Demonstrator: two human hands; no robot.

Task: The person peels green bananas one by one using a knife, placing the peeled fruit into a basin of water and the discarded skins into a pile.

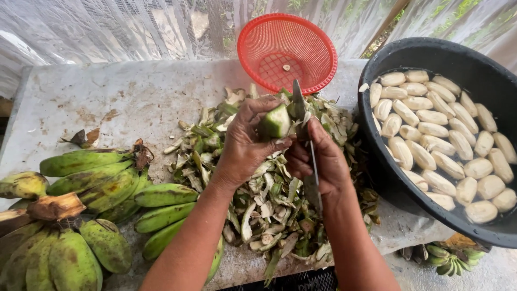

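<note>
Left hand [245,148]: clenched round a green banana [276,122], fingers wrapped under it so the fruit's cut end points up and away from the body, clear of the palm and open to the blade.
Right hand [323,159]: closed on the handle of a knife [299,102]; the blade stands nearly upright, its edge laid against the banana's side, the thumb close to the fruit as if to steady the cut.
Banana being worked: held in the air above the peel heap, touching both the left fingers and the blade, so strips likely drop straight onto the pile.
Peel heap [269,194]: green and pale strips lie thick on the table directly under both hands, spreading toward the basin.
Table [107,102]: a worn grey surface that carries the fruit, the peels and the colander.
Unpeeled bananas [97,188]: bunches and loose green fruit lie at the left, beside the left forearm, within easy reach of that hand.
Black basin [377,140]: sits at the right, just beside the right hand; peeled pale bananas [431,145] float in water, probably to keep them from browning.
Red colander [287,53]: tilted on its side beyond the peel heap, almost empty, one small piece inside.
</note>
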